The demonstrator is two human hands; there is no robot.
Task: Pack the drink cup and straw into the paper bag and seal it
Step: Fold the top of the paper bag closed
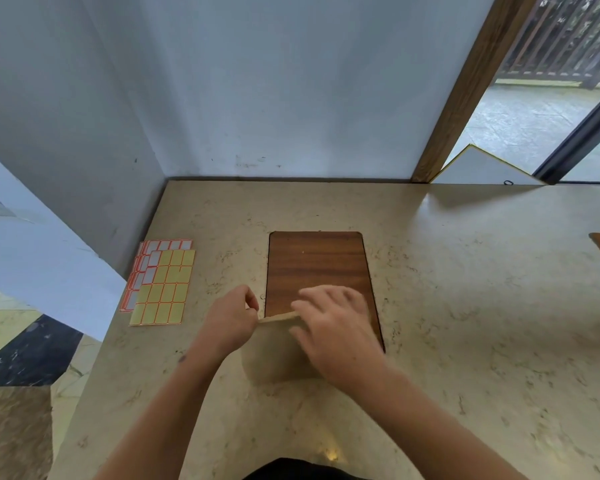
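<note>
The paper bag stands upright near the front middle of a beige, marble-patterned table, its base at the near edge of a dark wooden board set flat on the tabletop, as seen from the head camera. The bag's top edge is pressed flat into a narrow folded strip that runs between the two hands. The left hand pinches the left end of that strip, fingers curled tightly around it. The right hand lies over the right part of the folded top, fingers spread and pressing down on the paper; this hand is blurred, so the exact grip of its fingertips cannot be told. Both bare forearms reach in from the bottom of the view. What the bag holds is hidden, and neither cup nor straw shows. To the left of the bag, well apart from it, sheets of label stickers lie on the table in an overlapping stack, the top sheet yellow with orange borders, those beneath it white with red borders. Behind the table rises a pale wall, and at the upper right a wooden door frame borders an opening onto an outdoor floor.
</note>
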